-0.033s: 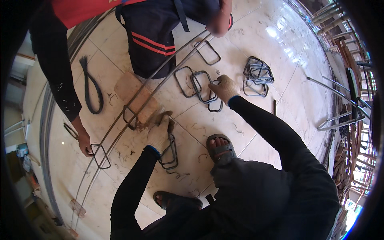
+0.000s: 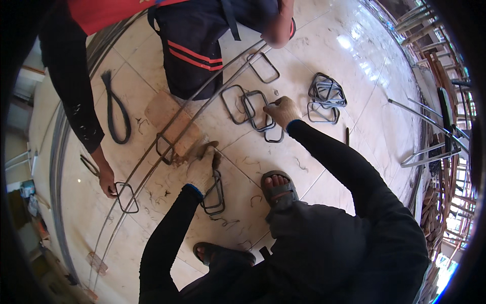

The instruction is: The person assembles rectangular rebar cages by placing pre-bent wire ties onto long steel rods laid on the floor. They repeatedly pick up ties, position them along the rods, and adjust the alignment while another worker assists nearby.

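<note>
My left hand [image 2: 202, 164], gloved, is closed over the long steel rods [image 2: 152, 169] where a rectangular steel loop [image 2: 163, 147] crosses them, beside a wooden block [image 2: 169, 124]. More loops [image 2: 215, 195] lie just under that hand. My right hand [image 2: 282, 111], also gloved, reaches forward and grips one loop in a small cluster of loops [image 2: 250, 109] on the tiled floor. Another person's hand [image 2: 106, 180] holds a loop [image 2: 125, 197] on the same rods further left.
The other person, in a red top and dark striped trousers [image 2: 192, 50], crouches across the rods. A pile of loops [image 2: 326, 96] lies right of my right hand, a black strap [image 2: 114, 106] at left. My sandalled foot [image 2: 276, 190] is below. Metal bars [image 2: 425, 152] lie at right.
</note>
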A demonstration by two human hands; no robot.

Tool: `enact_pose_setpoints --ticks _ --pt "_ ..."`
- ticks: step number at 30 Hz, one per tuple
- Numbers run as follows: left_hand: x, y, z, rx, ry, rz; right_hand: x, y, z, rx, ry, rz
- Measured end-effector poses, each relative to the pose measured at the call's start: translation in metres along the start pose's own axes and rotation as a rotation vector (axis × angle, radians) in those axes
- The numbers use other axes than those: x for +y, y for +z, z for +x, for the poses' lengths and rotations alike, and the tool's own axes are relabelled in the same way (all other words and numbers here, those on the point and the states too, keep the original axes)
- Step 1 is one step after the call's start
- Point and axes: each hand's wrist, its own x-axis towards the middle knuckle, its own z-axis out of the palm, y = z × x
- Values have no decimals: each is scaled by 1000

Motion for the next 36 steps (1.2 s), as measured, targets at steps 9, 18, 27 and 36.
enact_pose_setpoints --ticks 9,18,27,36 --pt "-12 7 10 -19 -87 -212 -9 23 17 -115 -6 136" --pt "-5 6 -22 -11 29 -9 -49 -37 -89 -73 -236 150" --pt "-42 13 -52 -118 405 359 -102 -40 -162 -679 -118 643" --pt "-24 -35 -96 -62 8 -227 -125 -31 -189 -1228 -321 1082"
